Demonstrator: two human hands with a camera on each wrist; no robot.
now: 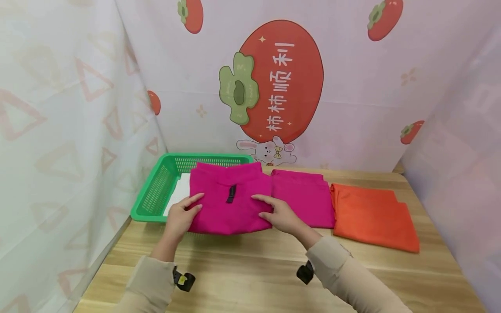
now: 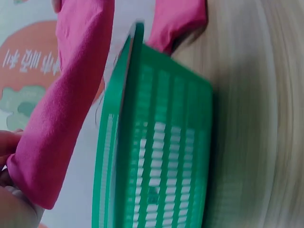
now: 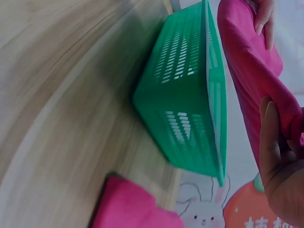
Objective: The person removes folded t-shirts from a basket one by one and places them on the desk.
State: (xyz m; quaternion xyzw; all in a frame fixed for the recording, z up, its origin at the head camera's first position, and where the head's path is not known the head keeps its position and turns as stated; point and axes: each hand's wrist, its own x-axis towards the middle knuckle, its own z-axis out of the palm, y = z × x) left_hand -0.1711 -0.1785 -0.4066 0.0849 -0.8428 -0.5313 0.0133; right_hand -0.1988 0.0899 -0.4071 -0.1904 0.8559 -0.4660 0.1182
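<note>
A folded magenta garment (image 1: 223, 208) with a small black tag hangs between my two hands, above the green basket (image 1: 142, 204). My left hand (image 1: 181, 217) grips its left side, the thumb and index finger showing on top. On the opposite side my right hand (image 1: 283, 214) pinches the edge; in the right wrist view the thumb (image 3: 270, 137) lies against the cloth (image 3: 251, 61). From the left wrist view, the garment (image 2: 66, 104) is raised beyond the basket's rim (image 2: 128, 85). White material (image 1: 178, 191) lies inside the basket, partly hidden by the garment.
Right of the basket, another folded magenta garment (image 1: 301, 200) lies on the wooden table (image 1: 250, 278). Beside it is a folded orange garment (image 1: 373, 217). Patterned cloth curtains (image 1: 352, 95) close off the back and both sides.
</note>
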